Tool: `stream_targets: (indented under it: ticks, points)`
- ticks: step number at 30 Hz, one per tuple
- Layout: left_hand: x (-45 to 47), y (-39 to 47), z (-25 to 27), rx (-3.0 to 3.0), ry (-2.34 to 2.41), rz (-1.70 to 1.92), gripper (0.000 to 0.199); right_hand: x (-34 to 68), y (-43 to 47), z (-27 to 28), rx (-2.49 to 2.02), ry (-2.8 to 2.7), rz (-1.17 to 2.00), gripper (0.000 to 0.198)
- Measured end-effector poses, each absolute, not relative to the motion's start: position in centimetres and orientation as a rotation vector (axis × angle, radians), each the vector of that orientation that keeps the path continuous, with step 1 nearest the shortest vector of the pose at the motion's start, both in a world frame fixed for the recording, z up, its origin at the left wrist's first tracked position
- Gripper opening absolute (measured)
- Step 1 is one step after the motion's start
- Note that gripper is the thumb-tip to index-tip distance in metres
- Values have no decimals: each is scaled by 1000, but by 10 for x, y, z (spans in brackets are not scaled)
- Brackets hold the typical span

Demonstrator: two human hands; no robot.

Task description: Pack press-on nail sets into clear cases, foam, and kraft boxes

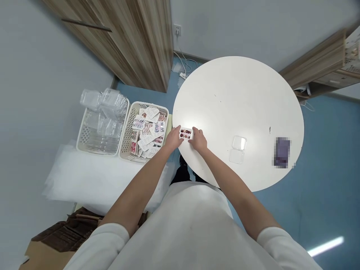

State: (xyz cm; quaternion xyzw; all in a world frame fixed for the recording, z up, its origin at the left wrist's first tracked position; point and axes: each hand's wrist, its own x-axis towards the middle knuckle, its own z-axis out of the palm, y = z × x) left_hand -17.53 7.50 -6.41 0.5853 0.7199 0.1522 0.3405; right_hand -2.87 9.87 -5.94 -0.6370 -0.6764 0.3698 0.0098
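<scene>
A small white card of press-on nails (186, 133), with two rows of dark red and pinkish nails, is held at the left edge of the round white table. My left hand (173, 138) grips its left side, and my right hand (198, 139) grips its right side. To the right on the table lies an opened clear plastic case (237, 150), apart from both hands. Left of the table, a white basket (122, 154) holds many similar nail cards (149, 129), some turned with their printed backs up.
Another white basket (79, 144) holds stacked clear plastic cases (105, 127). White wrapping material (84, 172) lies below the baskets. A blurred purple item (282, 152) rests on the round table (239, 86). Cardboard boxes (47, 257) stand at lower left; cables (184, 63) run behind the table.
</scene>
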Motion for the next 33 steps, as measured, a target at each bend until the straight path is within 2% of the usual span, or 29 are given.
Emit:
stream_targets:
  ticks: [10,18,25,33]
  points:
    - [-167,67,-65,1460,1884,569,57,-29,88,-62,-1962,-2086,1109,58]
    - [-142,44,-68,1409,1916,723,56,-2,68,-68,-1595,-1974,1341,74]
    - [-90,26,-51,1439,1686,800,64,66,55,-46,-1519,-1869,1394,78]
    - [5,-3,-40,1486,1569,764,63,178,22,-34,-1416,-1933,1382,76]
